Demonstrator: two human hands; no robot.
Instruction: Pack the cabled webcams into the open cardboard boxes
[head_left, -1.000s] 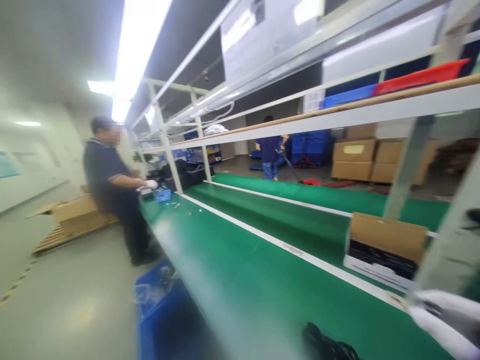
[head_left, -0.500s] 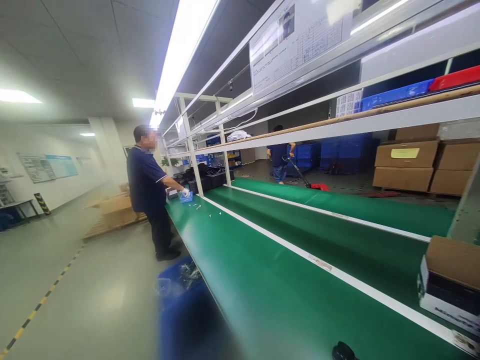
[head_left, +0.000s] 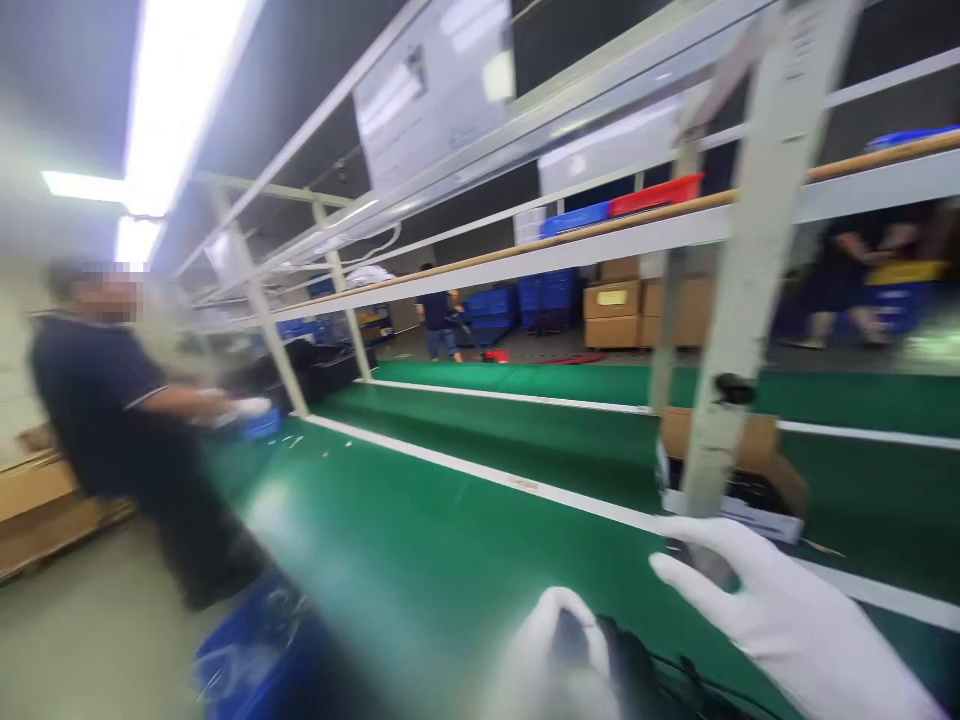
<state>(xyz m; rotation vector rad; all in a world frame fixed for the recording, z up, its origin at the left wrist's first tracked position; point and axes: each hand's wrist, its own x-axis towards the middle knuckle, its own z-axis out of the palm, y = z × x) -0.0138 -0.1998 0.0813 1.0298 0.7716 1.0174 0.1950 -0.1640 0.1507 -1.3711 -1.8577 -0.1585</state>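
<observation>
Two white-gloved hands have entered the lower view since the earlier frame. The right hand (head_left: 787, 615) is empty, thumb and fingers parted near one upright post (head_left: 750, 250); the left hand (head_left: 555, 665), blurred, is beside one dark, corded bundle (head_left: 637, 665) on the green work surface (head_left: 420, 540), its grip impossible to tell. One open carton (head_left: 756, 440) sits behind the post. Three other people (head_left: 112, 400) appear beyond.

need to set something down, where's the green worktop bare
The green worktop between pale scraps and left hand; also the middle lane left of the open carton. Crowded: around the black cabled item beside that hand, and by the blue tray.
</observation>
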